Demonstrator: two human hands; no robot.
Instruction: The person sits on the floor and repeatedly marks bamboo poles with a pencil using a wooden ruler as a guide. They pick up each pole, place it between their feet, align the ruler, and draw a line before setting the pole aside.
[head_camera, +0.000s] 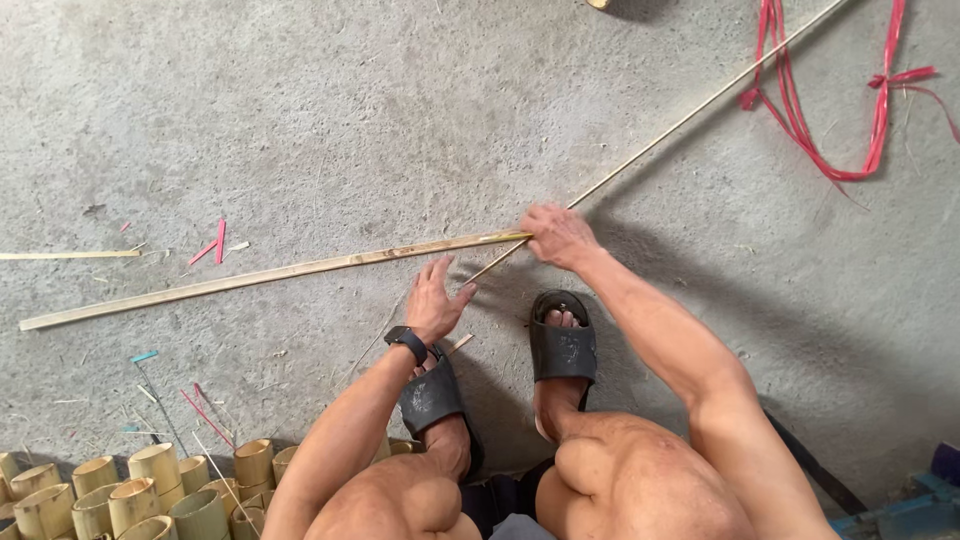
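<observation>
A long flat bamboo strip (270, 274) lies on the concrete floor (400, 120), running from lower left to its right end near my right hand. My right hand (556, 236) presses down on that end, where a thin bamboo sliver (700, 110) also passes, stretching up to the top right. Fingers spread, my left hand (434, 300) hovers just below the strip and beside the sliver's lower end, holding nothing. A dark watch sits on my left wrist.
Several short cut bamboo tubes (150, 495) stand at the lower left. Red plastic straps (800, 110) lie at the top right. My feet in black slippers (562, 345) are just below the hands. A short strip (70, 255) lies at the left.
</observation>
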